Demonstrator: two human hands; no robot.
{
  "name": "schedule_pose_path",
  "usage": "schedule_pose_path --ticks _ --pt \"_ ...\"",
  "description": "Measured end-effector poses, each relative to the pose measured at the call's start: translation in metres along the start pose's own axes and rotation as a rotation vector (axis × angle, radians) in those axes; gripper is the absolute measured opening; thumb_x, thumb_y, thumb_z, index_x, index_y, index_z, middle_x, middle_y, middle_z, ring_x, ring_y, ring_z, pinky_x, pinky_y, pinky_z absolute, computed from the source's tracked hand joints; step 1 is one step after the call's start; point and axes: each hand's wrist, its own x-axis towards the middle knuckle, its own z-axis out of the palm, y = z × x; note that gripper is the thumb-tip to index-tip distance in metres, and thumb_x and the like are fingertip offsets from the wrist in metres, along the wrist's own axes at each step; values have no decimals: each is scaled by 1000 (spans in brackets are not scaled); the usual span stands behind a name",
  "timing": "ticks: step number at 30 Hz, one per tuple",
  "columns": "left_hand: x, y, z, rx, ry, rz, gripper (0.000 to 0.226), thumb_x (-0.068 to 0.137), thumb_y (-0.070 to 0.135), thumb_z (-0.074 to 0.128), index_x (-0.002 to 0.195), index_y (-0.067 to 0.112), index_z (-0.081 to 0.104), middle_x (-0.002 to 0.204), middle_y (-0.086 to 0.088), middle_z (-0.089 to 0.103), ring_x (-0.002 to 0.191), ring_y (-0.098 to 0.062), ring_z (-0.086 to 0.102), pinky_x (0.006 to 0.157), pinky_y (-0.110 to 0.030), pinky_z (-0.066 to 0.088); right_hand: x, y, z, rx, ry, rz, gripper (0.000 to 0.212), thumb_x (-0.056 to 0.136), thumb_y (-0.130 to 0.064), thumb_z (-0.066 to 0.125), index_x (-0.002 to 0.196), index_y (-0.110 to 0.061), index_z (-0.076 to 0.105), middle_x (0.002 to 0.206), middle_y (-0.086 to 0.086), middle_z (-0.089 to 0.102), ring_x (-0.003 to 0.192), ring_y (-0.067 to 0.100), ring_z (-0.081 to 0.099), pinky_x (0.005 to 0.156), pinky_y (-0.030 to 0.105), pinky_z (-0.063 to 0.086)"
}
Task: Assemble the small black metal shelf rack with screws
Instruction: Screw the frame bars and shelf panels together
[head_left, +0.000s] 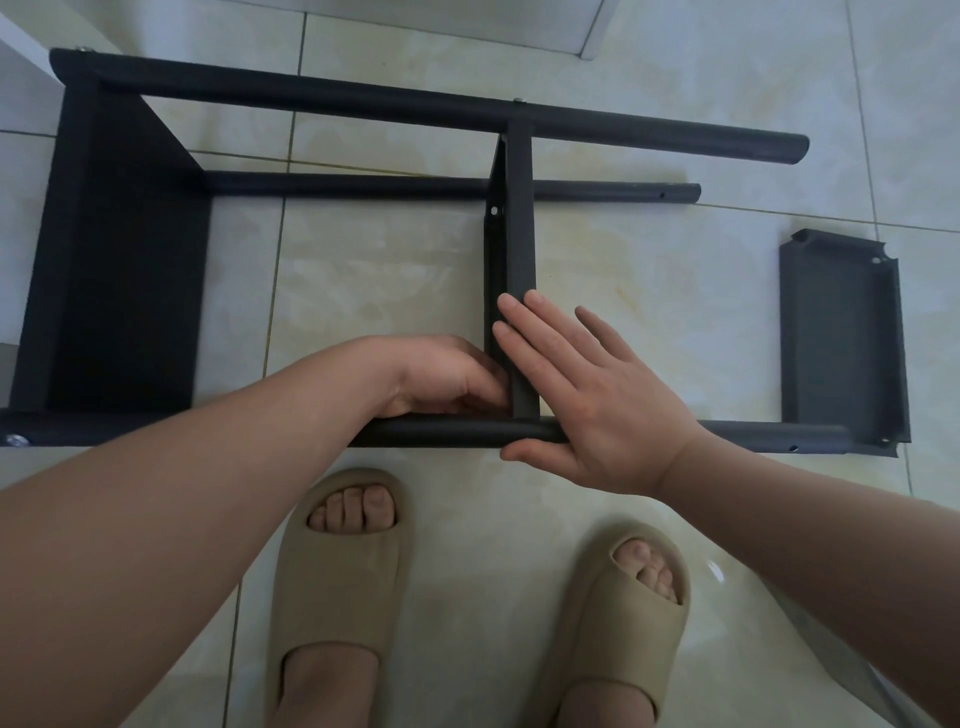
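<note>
On the pale tiled floor your rack lies on its side, poles running left to right, open ends rightward. Two shelves look fixed; the last shelf lies loose at the right. Your right hand presses flat on the middle shelf. Your left hand curls at its joint, and what it holds is hidden.

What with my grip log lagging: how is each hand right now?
Left hand: fingers curled against the middle shelf; grip cannot be told.
Right hand: open, flat against that shelf.
</note>
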Motion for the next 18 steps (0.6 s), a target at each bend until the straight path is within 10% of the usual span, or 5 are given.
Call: schedule_pose_path --ticks 18 --pt "1 0 -2 -102 -112 -48 23 89 -3 50 88 10 69 79 -9 70 69 -18 68 61 -25 52 0 0 0 -12 -3 0 92 94 -72 38 158 -6 29 168 9 16 156 26 12 120 56 26"
